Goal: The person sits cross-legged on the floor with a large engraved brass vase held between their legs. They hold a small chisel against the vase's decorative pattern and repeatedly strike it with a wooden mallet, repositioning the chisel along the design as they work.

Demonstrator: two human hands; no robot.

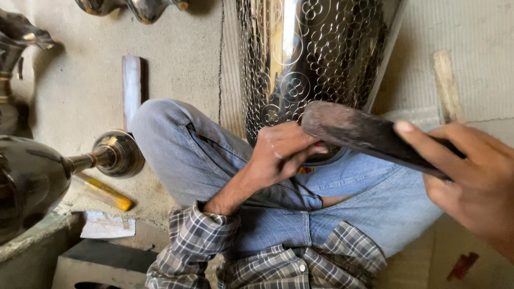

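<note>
The right hand point(474, 184) occupies the near right of the view, wrist toward the lower right corner. Its grip is clamped on the dark wooden mallet point(369, 138); the thumb lies along the upper face of the handle. The mallet extends up and to the left, and its blunt head sits just above the left hand point(278, 152).

The left hand reaches forward from a plaid sleeve point(195, 230), forearm angled up and to the right across the lap. Its fingers are curled together in a closed grip, pinched on a small tool. The tool is almost entirely hidden; only a trace of red shows at the fingertips. The hand is pressed against the lower edge of the large metal vessel point(316, 59).

The vessel rests between the knees of the blue jeans point(187, 155) and extends away from the person. Its polished surface carries rows of punched circle patterns. Its interior is not visible.

Farther left, on the floor point(85, 80), a dark metal vase point(37, 176) lies on its side, foot toward the knee. A yellow-handled tool point(104, 191) lies below the foot.
</note>
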